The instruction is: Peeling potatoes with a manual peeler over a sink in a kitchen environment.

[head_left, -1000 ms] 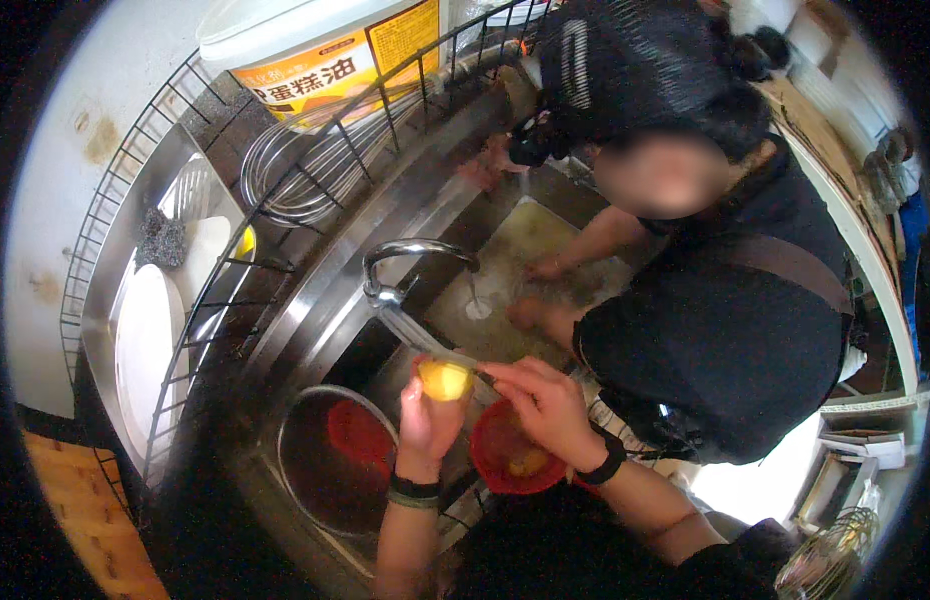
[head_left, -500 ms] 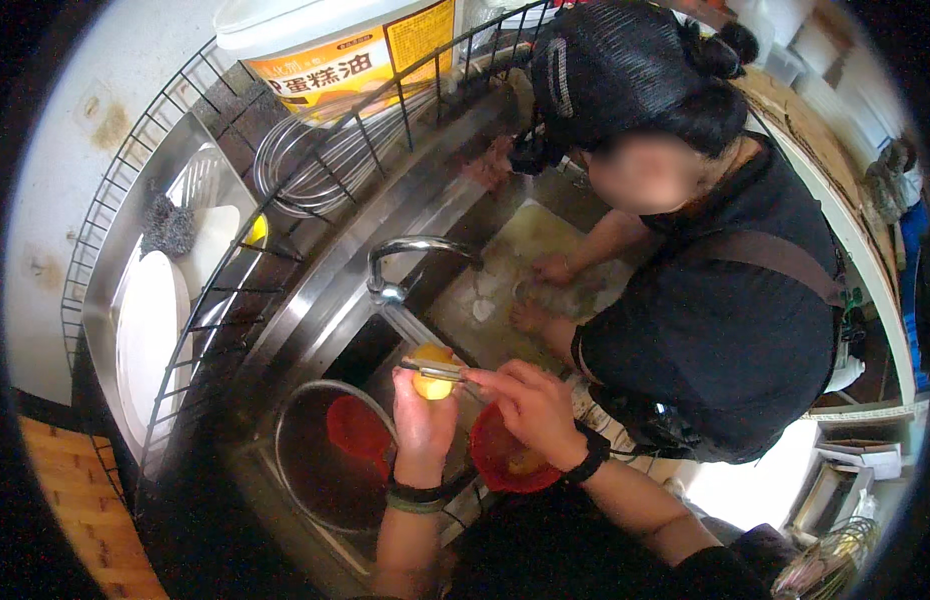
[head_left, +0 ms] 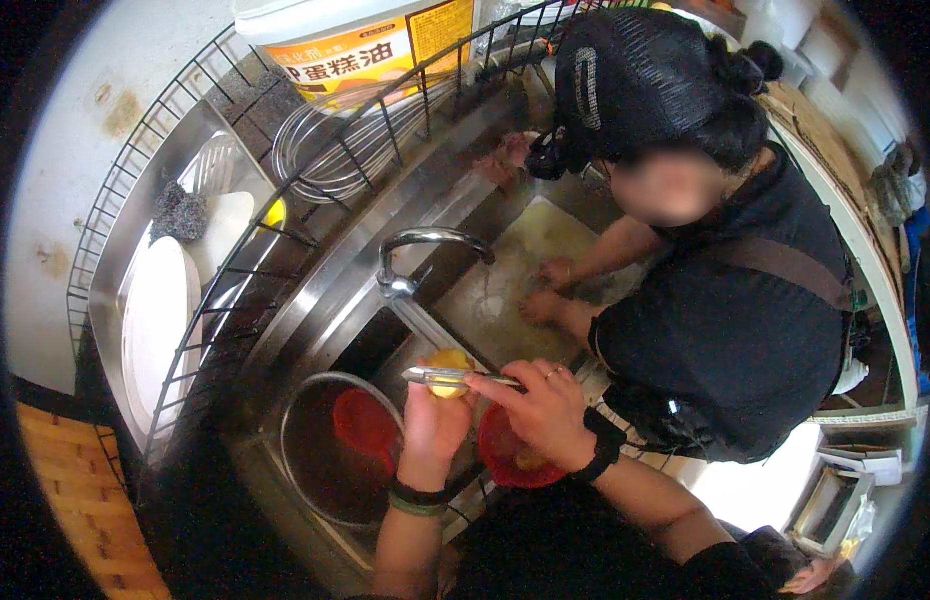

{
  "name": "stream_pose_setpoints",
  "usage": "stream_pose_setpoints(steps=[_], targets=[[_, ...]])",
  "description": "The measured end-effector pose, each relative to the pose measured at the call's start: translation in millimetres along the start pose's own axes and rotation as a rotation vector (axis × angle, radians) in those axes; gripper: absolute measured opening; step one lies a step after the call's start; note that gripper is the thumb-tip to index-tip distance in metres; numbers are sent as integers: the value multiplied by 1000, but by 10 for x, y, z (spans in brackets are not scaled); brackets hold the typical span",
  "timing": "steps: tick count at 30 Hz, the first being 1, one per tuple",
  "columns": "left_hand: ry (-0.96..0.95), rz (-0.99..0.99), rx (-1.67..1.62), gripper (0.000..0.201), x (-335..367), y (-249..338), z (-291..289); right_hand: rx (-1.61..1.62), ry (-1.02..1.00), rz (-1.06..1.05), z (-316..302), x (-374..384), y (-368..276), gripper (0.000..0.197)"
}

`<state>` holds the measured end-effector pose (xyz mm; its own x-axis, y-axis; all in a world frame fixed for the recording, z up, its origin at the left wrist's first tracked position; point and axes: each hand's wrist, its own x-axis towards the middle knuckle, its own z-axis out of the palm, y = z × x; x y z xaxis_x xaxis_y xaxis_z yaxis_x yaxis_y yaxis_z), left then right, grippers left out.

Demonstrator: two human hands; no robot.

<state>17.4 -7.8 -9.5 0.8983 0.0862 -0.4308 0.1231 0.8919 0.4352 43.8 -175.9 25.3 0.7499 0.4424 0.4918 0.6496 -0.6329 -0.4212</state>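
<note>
My left hand (head_left: 433, 425) is closed round a small peeled yellow potato (head_left: 449, 358), holding it up over the sink divider. A metal peeler (head_left: 435, 377) lies across the potato, its handle gripped in my right hand (head_left: 545, 408). Below my right hand a red plastic basket (head_left: 495, 470) holds some pale yellow pieces that I cannot make out clearly. Left of my left wrist stands a large round metal pot (head_left: 297, 480), with a red plastic strainer or scoop (head_left: 365, 424) inside it.
A curved faucet (head_left: 435, 236) rises beyond my hands. At the right a co-worker (head_left: 725, 320) bends over the far basin (head_left: 545, 225), both hands in it. The black wire rack (head_left: 225, 285) on the left holds a steel tray, white plates (head_left: 165, 330), a whisk (head_left: 325, 150) and a white tub (head_left: 385, 50).
The peeler has shifted slightly on the potato, and my right hand has turned a little. The whole view has moved slightly. The co-worker stays bent over the basin.
</note>
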Motion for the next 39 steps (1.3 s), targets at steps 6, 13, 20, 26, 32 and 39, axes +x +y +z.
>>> stream_pose_setpoints(steps=[6,13,20,26,32,39], targets=[[86,64,212,40,-21,47,84,376,-128,213,166,-10,127,29],[41,-22,183,40,-169,139,276,302,-118,421,380,-85,396,31],[-29,-116,34,45,-52,112,25,134,29,-3,208,-50,71,47],[6,-129,-43,40,-25,85,109,69,39,-75,102,25,120,50],[50,-214,11,38,-67,147,179,65,20,-159,43,83,180,53],[83,-180,89,38,-102,124,69,214,7,-42,244,-39,246,44]])
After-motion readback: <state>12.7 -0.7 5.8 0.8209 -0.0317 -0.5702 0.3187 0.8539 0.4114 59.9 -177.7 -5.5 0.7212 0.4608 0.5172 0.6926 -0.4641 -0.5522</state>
